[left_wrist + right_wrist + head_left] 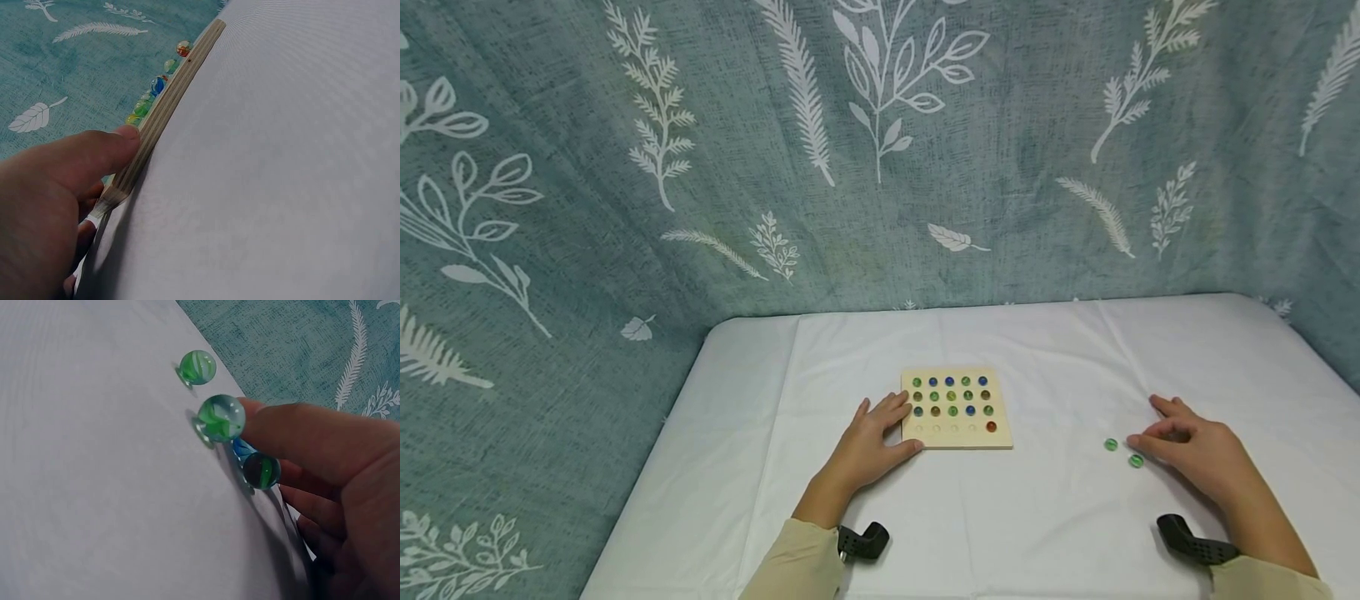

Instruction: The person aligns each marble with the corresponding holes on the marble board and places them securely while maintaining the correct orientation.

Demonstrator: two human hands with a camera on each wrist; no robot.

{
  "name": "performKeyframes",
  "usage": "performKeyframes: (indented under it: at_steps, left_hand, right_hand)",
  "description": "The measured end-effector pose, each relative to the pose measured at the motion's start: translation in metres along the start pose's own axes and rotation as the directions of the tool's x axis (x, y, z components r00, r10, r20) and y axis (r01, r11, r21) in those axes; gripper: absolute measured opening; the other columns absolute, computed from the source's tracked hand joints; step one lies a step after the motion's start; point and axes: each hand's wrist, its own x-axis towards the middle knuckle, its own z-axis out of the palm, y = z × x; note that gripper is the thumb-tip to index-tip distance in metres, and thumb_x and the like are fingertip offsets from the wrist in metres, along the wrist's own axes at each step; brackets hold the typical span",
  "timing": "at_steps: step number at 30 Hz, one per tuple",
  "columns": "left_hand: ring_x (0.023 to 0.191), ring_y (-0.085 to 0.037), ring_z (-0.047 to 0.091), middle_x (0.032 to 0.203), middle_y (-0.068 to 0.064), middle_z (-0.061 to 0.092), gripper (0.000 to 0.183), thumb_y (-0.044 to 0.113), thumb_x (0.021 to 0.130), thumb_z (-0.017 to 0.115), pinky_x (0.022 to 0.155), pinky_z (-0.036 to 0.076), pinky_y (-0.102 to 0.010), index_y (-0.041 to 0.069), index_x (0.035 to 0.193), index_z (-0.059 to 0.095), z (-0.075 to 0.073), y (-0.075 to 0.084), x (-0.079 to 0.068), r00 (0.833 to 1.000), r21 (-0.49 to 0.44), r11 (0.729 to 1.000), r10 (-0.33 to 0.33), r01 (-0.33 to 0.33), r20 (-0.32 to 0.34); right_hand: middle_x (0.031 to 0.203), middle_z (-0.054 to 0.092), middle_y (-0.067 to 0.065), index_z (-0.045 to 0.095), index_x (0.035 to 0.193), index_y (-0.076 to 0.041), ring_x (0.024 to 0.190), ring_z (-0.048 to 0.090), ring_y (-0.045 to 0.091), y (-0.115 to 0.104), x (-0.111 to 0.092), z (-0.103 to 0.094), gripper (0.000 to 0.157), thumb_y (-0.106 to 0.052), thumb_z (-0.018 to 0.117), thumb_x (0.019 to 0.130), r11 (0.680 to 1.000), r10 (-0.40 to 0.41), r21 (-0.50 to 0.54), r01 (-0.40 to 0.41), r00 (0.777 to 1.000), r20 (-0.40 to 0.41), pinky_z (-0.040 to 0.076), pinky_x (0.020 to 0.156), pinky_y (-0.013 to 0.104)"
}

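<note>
A pale wooden board (962,444) lies on the cloth with rows of glass marbles in its hollows. Marbles sit across its three far rows; the near row shows one reddish marble (991,427) at the right end beside bare hollows. My left hand (868,442) rests at its left side, thumb against the near edge and fingertips over the left edge. Low over the table at the right, my right hand (1198,450) has its thumb beside a green marble (222,419). A blue marble (242,449), partly hidden, and a dark green-striped marble (262,470) lie under the thumb; whether they are pinched, I cannot tell.
Another green marble (198,367) lies slightly apart on the white cloth (1037,525). Each forearm wears a black wrist device, one on the left (865,542) and one on the right (1195,542). A teal leaf-patterned curtain (865,225) hangs behind the table's far edge.
</note>
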Motion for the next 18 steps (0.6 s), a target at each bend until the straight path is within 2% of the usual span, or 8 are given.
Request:
performKeyframes:
  at_steps: [6, 12, 18]
  left_hand:
    - [0.147, -0.014, 0.031, 0.156, 0.007, 0.039, 0.067, 0.046, 0.088, 0.071, 0.127, 0.010, -0.042, 0.014, 0.144, 0.053, 0.0007, -0.0005, 0.0003, 1.000, 0.002, 1.000, 0.002, -0.002, -0.002]
    - [0.147, -0.014, 0.031, 0.156, 0.007, 0.039, 0.067, 0.046, 0.088, 0.071, 0.127, 0.010, -0.042, 0.014, 0.144, 0.053, 0.0003, 0.0000, 0.0005, 1.000, 0.000, 1.000, 0.003, -0.003, -0.010]
    - [0.147, -0.014, 0.031, 0.156, 0.006, 0.040, 0.067, 0.046, 0.088, 0.071, 0.127, 0.010, -0.042, 0.014, 0.143, 0.053, 0.0006, 0.0004, 0.0004, 1.000, -0.004, 1.000, 0.000, 0.000, -0.008]
  right_hand:
    - [0.157, 0.024, 0.025, 0.072, 0.102, 0.003, 0.148, 0.006, 0.047, 0.0011, 0.0000, 0.0022, 0.067, -0.060, 0.073, 0.080, 1.000, -0.004, 0.016, 0.004, 1.000, 0.000, 0.006, 0.114, 0.073]
    - [0.155, 0.028, 0.026, 0.074, 0.103, 0.003, 0.148, 0.008, 0.047, 0.0021, 0.0009, 0.0042, 0.057, -0.050, 0.075, 0.083, 0.999, -0.053, 0.005, 0.053, 0.999, -0.013, 0.000, 0.116, 0.071]
    - [0.153, 0.031, 0.027, 0.074, 0.105, 0.004, 0.147, 0.011, 0.049, 0.0032, 0.0001, 0.0042, 0.051, -0.043, 0.075, 0.085, 0.994, -0.104, -0.021, 0.103, 0.994, -0.015, -0.001, 0.118, 0.068]
